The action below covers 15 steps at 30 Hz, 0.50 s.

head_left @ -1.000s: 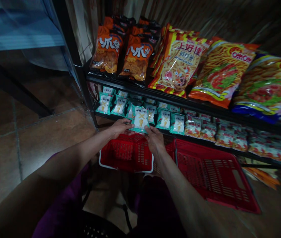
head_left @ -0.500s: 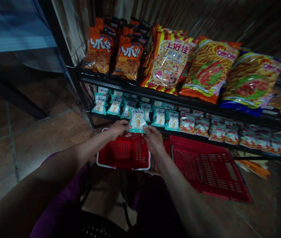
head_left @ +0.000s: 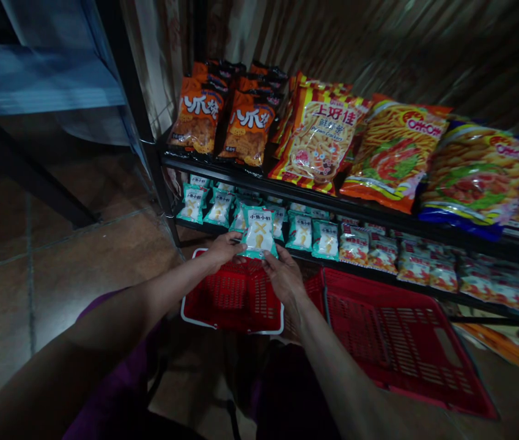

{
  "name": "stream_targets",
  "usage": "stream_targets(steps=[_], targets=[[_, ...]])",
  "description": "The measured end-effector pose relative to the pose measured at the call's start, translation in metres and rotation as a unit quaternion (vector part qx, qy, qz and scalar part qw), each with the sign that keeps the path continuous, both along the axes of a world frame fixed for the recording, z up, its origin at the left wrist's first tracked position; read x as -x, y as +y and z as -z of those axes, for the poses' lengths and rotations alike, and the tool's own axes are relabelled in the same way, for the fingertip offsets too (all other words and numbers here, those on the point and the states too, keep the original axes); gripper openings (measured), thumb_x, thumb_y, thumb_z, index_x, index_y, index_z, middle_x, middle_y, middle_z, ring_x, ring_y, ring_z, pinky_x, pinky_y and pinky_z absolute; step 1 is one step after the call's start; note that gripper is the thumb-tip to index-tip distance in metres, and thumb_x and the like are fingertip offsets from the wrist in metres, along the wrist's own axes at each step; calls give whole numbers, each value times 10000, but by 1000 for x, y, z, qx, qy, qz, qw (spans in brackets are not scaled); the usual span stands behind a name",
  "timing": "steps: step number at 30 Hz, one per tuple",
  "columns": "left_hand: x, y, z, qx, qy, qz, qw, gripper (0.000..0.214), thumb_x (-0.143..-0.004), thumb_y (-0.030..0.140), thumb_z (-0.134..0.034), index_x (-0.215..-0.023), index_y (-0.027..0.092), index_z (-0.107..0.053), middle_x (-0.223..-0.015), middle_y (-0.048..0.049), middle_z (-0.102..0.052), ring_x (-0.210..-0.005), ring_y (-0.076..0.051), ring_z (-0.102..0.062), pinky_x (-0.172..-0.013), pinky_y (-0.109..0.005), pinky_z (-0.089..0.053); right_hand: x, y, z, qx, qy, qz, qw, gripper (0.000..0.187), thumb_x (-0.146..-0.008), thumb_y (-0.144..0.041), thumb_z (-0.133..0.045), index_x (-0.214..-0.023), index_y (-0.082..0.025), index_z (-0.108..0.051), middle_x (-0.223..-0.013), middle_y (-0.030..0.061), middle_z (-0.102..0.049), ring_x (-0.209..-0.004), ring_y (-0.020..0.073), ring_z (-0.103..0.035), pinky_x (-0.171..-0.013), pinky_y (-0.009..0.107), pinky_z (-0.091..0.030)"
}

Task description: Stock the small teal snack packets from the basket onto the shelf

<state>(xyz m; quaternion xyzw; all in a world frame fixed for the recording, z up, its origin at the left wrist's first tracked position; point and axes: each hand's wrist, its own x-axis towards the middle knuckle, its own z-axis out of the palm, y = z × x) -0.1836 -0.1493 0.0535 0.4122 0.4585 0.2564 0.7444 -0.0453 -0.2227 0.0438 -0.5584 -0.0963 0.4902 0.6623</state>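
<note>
A small teal and white snack bag (head_left: 260, 231) is held up between my two hands, its printed front facing me. My left hand (head_left: 228, 249) pinches its lower left edge. At its lower right corner, the thumb and fingers of my right hand (head_left: 283, 269) close on it. Behind the bag, a row of matching teal snack bags (head_left: 300, 232) stands on the lower shelf, partly covered by the held one. Just below my hands is a red shopping basket (head_left: 231, 293) with a white handle.
Big snack bags (head_left: 318, 134) in several colours line the upper shelf (head_left: 305, 192) of a black rack. Small red and white bags (head_left: 382, 252) continue along the lower shelf. A larger red basket (head_left: 401, 336) lies right. A dark table leg (head_left: 57, 183) stands left.
The view has shifted, so the rack and baskets appear lower in the picture. Both hands still hold the snack bag, which is now tilted slightly more upright.
</note>
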Motion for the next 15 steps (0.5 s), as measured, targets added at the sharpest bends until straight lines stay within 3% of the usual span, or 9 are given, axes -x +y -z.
stream_targets(steps=[6, 10, 13, 15], targets=[[2, 1, 0, -56, 39, -37, 997, 325, -700, 99, -690, -1010, 153, -608, -911, -44, -625, -725, -114, -602, -703, -258, -508, 0, 1, 14, -18, -129, 15, 991, 452, -530, -266, -777, -957, -242, -630, -876, -43, -669, -697, 101, -600, -587, 219, -488], [2, 1, -1, -78, 9, -40, 996, 324, -699, 126, -684, -1012, 167, -608, -878, -31, -618, -755, -125, -606, -806, -298, -488, -4, 1, 25, -32, -265, -15, 964, 403, -639, -330, -703, -1013, -212, -609, -929, -2, -659, -703, 130, -588, -613, 267, -488], [3, -1, -5, -41, -49, -51, 997, 364, -697, 170, -703, -1042, 175, -588, -905, -33, -622, -782, -139, -618, -848, -340, -480, -6, -1, 26, -46, -394, -43, 917, 338, -734, -321, -617, -1049, -200, -600, -998, 42, -646, -821, 173, -603, -697, 309, -498], [3, -1, -8, -5, -93, -55, 994, 404, -704, 223, -714, -1076, 175, -564, -942, -46, -635, -830, -160, -627, -865, -364, -477, -6, -4, 22, -53, -511, -71, 855, 287, -782, -277, -568, -1057, -207, -612, -1007, 56, -632, -903, 189, -595, -776, 331, -488]])
